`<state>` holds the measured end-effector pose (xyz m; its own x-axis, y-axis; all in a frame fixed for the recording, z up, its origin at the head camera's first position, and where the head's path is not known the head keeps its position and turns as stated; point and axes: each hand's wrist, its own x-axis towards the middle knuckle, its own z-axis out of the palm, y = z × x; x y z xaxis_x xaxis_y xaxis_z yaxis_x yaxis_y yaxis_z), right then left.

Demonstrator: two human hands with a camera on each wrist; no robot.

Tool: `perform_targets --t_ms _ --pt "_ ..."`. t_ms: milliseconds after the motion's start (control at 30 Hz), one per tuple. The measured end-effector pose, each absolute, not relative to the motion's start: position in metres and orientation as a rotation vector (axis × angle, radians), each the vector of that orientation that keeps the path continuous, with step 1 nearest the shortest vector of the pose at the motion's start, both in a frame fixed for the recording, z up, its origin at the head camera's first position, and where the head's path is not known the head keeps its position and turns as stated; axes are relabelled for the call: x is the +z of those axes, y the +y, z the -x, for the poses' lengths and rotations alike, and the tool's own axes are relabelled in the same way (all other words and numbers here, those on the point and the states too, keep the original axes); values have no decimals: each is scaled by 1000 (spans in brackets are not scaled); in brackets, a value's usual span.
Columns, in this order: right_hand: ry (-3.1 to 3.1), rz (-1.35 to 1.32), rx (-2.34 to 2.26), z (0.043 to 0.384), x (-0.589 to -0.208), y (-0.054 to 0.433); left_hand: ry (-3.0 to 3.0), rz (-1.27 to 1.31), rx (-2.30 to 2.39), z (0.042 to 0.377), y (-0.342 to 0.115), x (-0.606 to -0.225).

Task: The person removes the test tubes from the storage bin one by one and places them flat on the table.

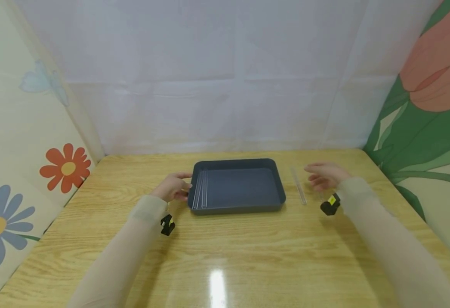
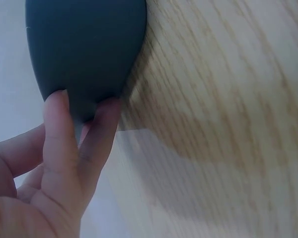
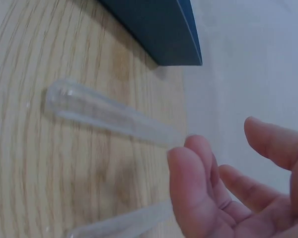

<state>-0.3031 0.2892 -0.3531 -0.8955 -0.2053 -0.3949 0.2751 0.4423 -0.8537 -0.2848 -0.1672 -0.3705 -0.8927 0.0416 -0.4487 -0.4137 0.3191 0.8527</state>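
A dark blue-grey tray (image 1: 244,209) lies on the table, with several clear glass test tubes (image 1: 204,190) at its left end. The fingertips of my left hand (image 1: 172,187) touch the tray's left outer wall, and the left wrist view shows these fingers fairly straight against the dark tray (image 2: 87,49). Right of the tray, a test tube (image 1: 299,187) lies on the wood. Beside it my right hand (image 1: 327,174) hovers with loosely bent fingers and nothing between them. In the right wrist view, one test tube (image 3: 111,111) lies ahead of the fingertips and a second tube (image 3: 124,223) lies partly behind the hand.
The wooden table (image 1: 244,248) runs back to a white cloth (image 1: 232,107). Flower-printed panels stand at the left (image 1: 13,128) and right (image 1: 436,141). A black wrist device (image 1: 167,224) sits under the left wrist and a similar device (image 1: 330,204) under the right.
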Motion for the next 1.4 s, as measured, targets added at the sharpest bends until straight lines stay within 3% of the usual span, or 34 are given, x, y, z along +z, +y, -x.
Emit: perform_targets --t_ms 1400 --pt "2155 -6 -1523 318 -344 222 2204 334 1573 283 -167 -368"
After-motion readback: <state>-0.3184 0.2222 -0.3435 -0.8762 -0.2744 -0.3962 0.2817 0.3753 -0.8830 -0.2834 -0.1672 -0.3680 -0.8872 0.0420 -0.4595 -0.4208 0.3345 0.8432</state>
